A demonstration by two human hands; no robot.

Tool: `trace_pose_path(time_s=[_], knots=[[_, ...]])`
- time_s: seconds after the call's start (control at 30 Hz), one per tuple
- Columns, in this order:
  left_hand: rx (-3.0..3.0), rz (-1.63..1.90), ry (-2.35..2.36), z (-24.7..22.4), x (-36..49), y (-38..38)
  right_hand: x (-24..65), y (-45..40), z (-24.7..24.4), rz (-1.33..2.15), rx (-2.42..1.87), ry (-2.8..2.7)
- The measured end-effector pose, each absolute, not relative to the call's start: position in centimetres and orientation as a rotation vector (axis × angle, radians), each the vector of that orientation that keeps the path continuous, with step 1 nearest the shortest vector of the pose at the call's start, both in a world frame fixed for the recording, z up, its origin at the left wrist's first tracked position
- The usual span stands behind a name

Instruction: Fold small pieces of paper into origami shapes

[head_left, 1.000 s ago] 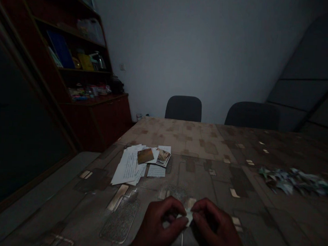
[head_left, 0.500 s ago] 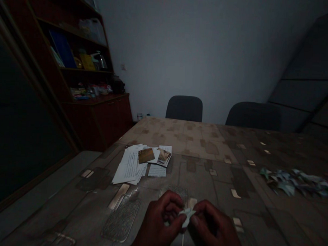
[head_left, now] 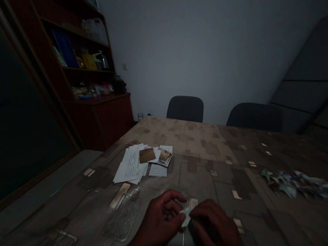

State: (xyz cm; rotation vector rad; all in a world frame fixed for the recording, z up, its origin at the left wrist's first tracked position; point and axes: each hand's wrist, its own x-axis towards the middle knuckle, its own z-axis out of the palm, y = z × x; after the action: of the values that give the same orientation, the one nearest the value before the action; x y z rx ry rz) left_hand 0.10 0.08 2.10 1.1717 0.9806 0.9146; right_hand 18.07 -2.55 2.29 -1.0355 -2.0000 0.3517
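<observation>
A small folded piece of pale paper (head_left: 186,215) stands almost upright between the two hands, low at 6 o'clock in the view and just above the tabletop, its creased, angular edges catching the light. The left hand (head_left: 160,219) comes in from the lower left, knuckles raised and fingers curled, with its fingertips (head_left: 180,209) pressed together on the paper's left side. The right hand (head_left: 212,225) arches over from the lower right, fingers bent downward and closed against the other side. Together they pinch the piece, though the right hand's grip is partly hidden.

Beneath them lies a mottled grey-brown tablecloth (head_left: 205,174) with a patchwork of rectangles. At 11 o'clock from the hands, a loose stack of white handwritten sheets (head_left: 130,165) carries a brown rectangular card (head_left: 147,155) and a glossy photograph (head_left: 165,157). At 2 o'clock, a scattered heap of folded pale green-blue paper pieces (head_left: 293,185) lies on the cloth.

Beyond the table's far edge, two dark upholstered chairs (head_left: 185,108) (head_left: 255,117) stand at 12 and 1 o'clock against a plain grey wall. At 10 o'clock rises a dark reddish wooden shelf cabinet (head_left: 99,117), crowded with small objects.
</observation>
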Motion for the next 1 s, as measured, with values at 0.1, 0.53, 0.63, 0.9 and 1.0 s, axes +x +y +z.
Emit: trace_pose_path(time_s=[0.1, 0.53, 0.63, 0.9, 1.0], knots=[[1.178, 0.912, 0.975, 2.0, -0.1, 0.1, 17.9, -2.3, 2.3, 0.346, -0.937, -2.065], [1.571, 0.871, 1.075, 2.5, -0.5, -0.3, 18.1, -2.3, 2.7, 0.347, -1.016, -2.120], [1.659, 0.826, 1.074, 2.7, -0.7, -0.4, 17.9, -2.3, 2.8, 0.345, -1.041, -2.124], [1.816, 0.786, 1.031, 2.7, -1.1, -0.4, 18.1, -2.4, 2.2, 0.375, -1.144, -2.134], [1.799, 0.801, 1.022, 2.3, -1.1, -0.4, 18.0, -2.3, 2.0, 0.393, -1.163, -2.144]])
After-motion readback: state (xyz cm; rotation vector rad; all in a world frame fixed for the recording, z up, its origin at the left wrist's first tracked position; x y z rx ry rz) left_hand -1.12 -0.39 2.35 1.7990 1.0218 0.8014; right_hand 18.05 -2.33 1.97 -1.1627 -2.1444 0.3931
